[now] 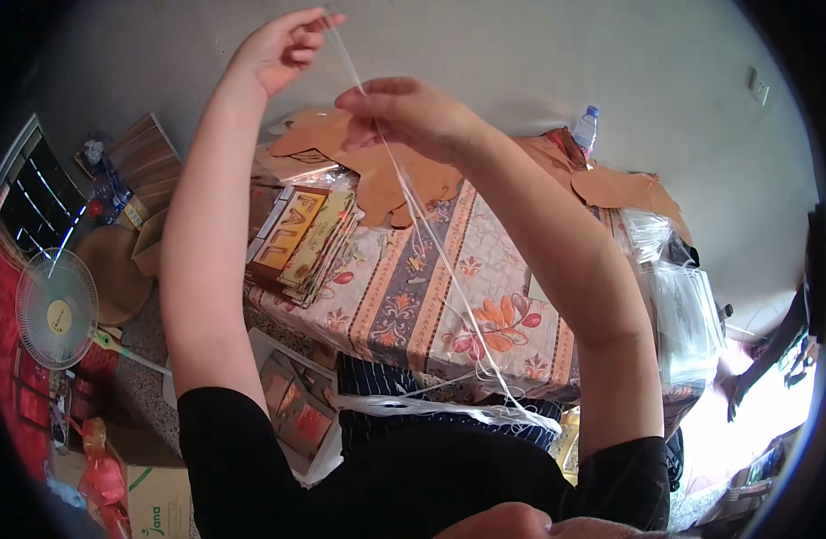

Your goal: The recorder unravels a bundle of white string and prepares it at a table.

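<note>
A thin white string [442, 258] stretches from high up down to a loose white bundle of strands [449, 413] across my lap. My left hand [292, 49] is raised at the top, pinching the string's upper end between thumb and fingertips. Lower and to the right, my right hand [408, 112] has its thumb and fingers closed round the same string. The stretch between my two hands is taut. Below the right hand the string runs slantwise in front of the table, and some strands tangle near the bundle's right end.
On the flower-patterned tablecloth [485, 278] lie a stack of printed signs [296, 238], brown cut-out shapes [377, 171] and clear plastic packets [682, 310]. A bottle [586, 130] stands by the wall. A fan [58, 310] and a cardboard box [157, 503] are at the left.
</note>
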Demonstrator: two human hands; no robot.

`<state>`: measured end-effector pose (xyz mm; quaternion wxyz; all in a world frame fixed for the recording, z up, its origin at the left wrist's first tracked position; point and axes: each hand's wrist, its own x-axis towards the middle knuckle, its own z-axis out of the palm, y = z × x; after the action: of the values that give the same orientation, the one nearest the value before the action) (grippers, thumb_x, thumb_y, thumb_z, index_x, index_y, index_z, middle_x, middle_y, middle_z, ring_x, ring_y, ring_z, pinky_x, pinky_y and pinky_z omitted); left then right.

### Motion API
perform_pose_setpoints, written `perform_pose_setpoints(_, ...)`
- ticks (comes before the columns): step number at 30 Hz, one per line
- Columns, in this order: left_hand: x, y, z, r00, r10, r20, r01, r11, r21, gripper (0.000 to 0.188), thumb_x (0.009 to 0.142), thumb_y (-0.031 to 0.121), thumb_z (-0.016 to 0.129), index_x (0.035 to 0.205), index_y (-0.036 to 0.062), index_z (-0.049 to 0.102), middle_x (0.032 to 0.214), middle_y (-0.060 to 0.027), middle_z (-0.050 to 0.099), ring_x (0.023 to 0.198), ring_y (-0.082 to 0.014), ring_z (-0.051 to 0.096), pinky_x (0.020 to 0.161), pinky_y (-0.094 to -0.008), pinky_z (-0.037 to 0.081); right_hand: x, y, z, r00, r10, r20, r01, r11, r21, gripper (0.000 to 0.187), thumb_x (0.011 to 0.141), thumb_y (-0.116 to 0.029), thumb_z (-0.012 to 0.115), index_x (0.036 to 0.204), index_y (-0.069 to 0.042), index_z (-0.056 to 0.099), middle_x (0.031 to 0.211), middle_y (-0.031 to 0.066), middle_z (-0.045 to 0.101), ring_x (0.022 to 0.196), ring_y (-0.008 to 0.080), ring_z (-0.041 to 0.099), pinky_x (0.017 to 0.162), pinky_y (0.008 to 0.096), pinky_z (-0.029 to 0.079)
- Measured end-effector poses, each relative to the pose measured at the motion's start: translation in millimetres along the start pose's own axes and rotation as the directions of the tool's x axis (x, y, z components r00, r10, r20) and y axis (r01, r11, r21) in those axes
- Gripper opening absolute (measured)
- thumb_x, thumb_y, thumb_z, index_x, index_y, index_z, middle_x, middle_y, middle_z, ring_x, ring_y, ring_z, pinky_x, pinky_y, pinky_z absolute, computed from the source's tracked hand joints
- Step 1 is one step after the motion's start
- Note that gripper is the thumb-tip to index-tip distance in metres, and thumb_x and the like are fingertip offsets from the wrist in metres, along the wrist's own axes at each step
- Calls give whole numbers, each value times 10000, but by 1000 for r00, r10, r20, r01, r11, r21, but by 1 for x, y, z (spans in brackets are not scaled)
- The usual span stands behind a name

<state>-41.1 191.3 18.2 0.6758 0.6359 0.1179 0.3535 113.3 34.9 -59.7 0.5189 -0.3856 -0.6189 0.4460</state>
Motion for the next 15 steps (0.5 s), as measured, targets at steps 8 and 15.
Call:
perform_pose_setpoints(8, -46, 51, -112, 897, 128, -424, -261, 926, -272, 191, 842, 27, 503, 1015, -53, 485, 961, -79, 589, 531, -43, 422, 399, -151, 298, -12, 2, 1, 942, 149, 302, -73, 966, -250, 191, 882, -165, 501, 925, -6, 598, 739, 62, 645, 750, 108, 617, 595, 211, 413)
perform_pose_setpoints(15, -86, 97, -214, 870, 277, -408, -413, 862, -295, 154, 846, 7, 448, 971, -82, 461, 1000, -145, 580, 572, -113, 496, 477, -212, 388, -44, 46, -9, 889, 262, 375, -142, 937, -319, 210, 868, -147, 517, 925, 32, 611, 774, 100, 651, 771, 152, 625, 750, 281, 479)
